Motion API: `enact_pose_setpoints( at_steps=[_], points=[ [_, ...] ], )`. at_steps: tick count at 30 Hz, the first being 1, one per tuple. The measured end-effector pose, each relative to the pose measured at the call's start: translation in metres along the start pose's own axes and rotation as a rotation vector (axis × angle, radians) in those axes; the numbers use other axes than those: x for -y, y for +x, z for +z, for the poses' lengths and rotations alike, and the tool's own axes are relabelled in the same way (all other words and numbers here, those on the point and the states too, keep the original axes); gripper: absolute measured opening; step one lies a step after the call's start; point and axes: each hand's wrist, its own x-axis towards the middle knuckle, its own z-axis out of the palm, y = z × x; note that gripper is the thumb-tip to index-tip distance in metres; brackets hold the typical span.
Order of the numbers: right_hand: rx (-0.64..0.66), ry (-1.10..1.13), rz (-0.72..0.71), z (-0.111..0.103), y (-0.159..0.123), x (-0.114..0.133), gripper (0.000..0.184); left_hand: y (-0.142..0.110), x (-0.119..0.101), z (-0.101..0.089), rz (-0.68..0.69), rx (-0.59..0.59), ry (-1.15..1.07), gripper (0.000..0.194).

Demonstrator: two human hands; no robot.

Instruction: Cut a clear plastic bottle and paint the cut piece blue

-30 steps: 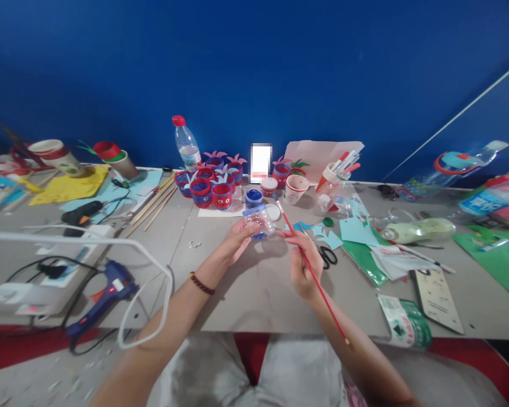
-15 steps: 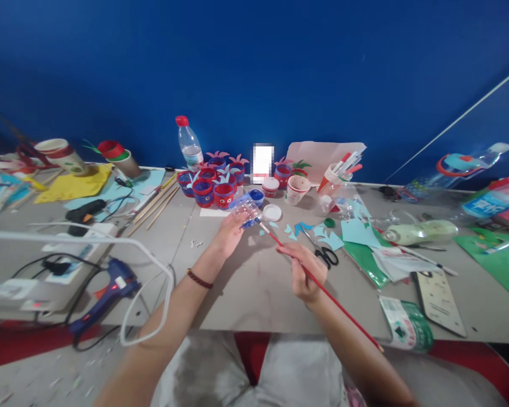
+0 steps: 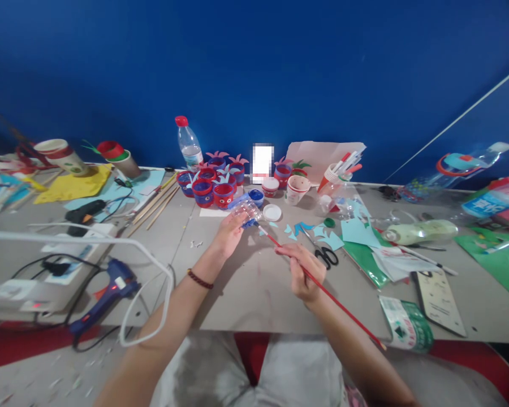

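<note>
My left hand [image 3: 228, 234] is closed around a clear plastic piece [image 3: 246, 210], which looks like a cut bottle bottom, with blue paint on its lower side. In my right hand [image 3: 304, 272] a long red paintbrush [image 3: 343, 309] is gripped like a pen. Its bristle end touches or nearly touches the painted side of the plastic. Just behind stands an open pot of blue paint [image 3: 257, 197], and a white lid [image 3: 272, 212] lies to its right. Black-handled scissors [image 3: 327, 258] rest beyond my right hand among blue paper scraps [image 3: 289, 230].
Painted red and blue cups [image 3: 224, 196] with paper leaves cluster behind my left hand, beside a red-capped bottle [image 3: 190, 144]. A paper cup [image 3: 297, 190] stands at the back. On the left are a blue glue gun [image 3: 114, 288], a power strip [image 3: 68, 271] and a looping white cable [image 3: 169, 288].
The brush has shifted slightly, its bristle end a little lower along the plastic and its handle end a bit down and right. My left hand stays nearly still.
</note>
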Motion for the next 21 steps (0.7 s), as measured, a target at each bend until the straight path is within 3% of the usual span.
enact_pose_setpoints(
  at_steps=[21],
  points=[
    [0.004,-0.027,0.034,0.0004,-0.0037,-0.0029,0.035,0.0024,0.0052,-0.0033,-0.007,0.012,0.0,0.032]
  ],
)
